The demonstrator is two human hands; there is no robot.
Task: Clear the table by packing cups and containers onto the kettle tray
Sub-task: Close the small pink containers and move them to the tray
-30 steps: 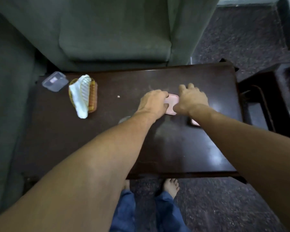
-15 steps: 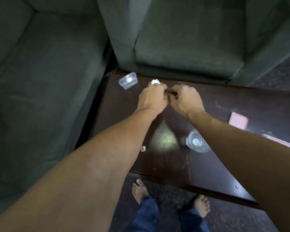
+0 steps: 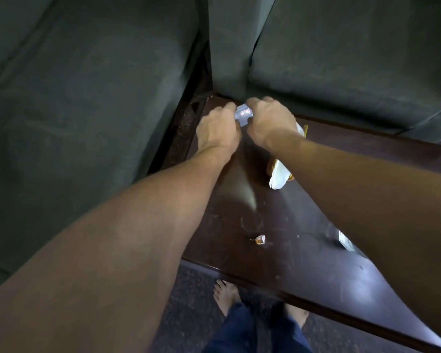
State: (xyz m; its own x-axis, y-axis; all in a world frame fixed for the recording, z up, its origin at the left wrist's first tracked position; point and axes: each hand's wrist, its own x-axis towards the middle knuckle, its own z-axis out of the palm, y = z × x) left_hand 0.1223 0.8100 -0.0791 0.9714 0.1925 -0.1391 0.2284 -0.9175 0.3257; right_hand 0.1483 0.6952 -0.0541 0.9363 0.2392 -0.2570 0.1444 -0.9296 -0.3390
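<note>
Reaches forward with both arms outstretched; grips the small clear container (image 3: 243,114) with left hand (image 3: 218,128) on its left side, right hand (image 3: 270,121) on its right, knuckles up.

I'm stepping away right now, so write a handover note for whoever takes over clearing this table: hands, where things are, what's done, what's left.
Hands: left hand and right hand both have a grip on the small clear plastic lidded box, at the far left corner of the dark wooden table.
Things: woven basket with white cloth lies partly under the right forearm; small crumpled wrapper lies nearer the front edge.
Done: nothing visibly packed; the kettle tray is out of view.
Left: take the box to the tray, then probably the basket.
</note>
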